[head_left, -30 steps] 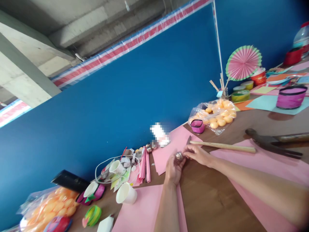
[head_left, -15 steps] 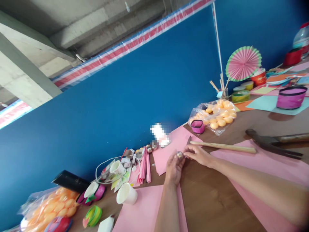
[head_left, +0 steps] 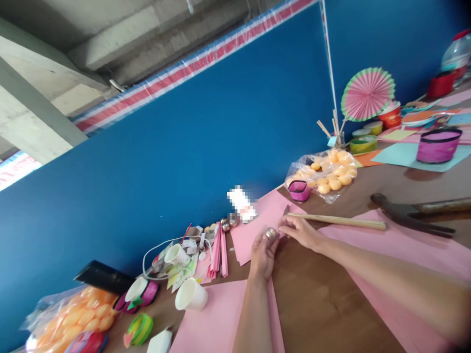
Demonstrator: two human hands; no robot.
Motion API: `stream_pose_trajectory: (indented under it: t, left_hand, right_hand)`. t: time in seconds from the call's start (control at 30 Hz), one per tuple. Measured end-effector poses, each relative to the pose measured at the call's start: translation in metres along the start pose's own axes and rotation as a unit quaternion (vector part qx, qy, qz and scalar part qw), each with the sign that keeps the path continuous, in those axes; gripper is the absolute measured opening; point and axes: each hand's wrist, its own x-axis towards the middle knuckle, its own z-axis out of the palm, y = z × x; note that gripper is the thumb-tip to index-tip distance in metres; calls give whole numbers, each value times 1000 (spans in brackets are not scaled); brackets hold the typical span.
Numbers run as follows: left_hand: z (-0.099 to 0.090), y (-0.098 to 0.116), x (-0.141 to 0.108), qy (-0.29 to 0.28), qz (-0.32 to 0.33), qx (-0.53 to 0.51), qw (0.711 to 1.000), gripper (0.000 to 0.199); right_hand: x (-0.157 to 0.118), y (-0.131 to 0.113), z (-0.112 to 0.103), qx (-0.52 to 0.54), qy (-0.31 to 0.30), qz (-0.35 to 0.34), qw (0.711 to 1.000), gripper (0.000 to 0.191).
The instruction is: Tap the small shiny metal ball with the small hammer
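Observation:
My left hand (head_left: 263,256) is closed round a small shiny silver ball (head_left: 271,234), which shows above its fingertips. Just right of the ball, my right hand (head_left: 300,232) has its thumb and fingers pinched together; anything between them is too small to make out. Behind both hands lies a sheet of pink paper (head_left: 253,235) on the brown table (head_left: 312,299). A wooden stick (head_left: 338,220) rests beyond my right hand.
A hammer (head_left: 408,215) lies at the right on pink paper. White cups (head_left: 191,294), pink strips (head_left: 220,252) and a cable are on the left. Bags of orange balls (head_left: 333,169) stand at both sides. A blue partition (head_left: 184,162) rises behind.
My right hand has drawn slightly away from the silver ball, leaving a small gap. More of the ball shows in my left hand. The whole view has shifted a little.

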Motion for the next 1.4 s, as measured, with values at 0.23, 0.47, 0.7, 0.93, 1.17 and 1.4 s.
stream_pose_trajectory:
  t: [0.23, 0.47, 0.7, 0.93, 1.17, 1.4]
  left_hand:
    - [0, 1, -2, -2, -12, 21, 1000, 38]
    - [0, 0, 0, 2, -8, 16, 1000, 35]
    - [0, 1, -1, -26, 0, 4, 1000, 33]
    - [-1, -2, 0, -35, 8, 17, 999, 36]
    - [-1, -2, 0, -48, 13, 14, 999, 36]
    - [-2, -2, 0, -51, 15, 13, 999, 35]
  right_hand:
    - [-2, -5, 1, 4, -1, 13, 1000, 21]
    - [-2, -2, 1, -4, -18, 22, 1000, 21]
    - [-3, -3, 1, -31, -30, 9, 999, 20]
    - [-4, -8, 1, -68, -23, 18, 997, 24]
    - [-4, -12, 1, -66, -19, 23, 997, 24]
    - [-5, -16, 0, -81, -25, 26, 996, 24]
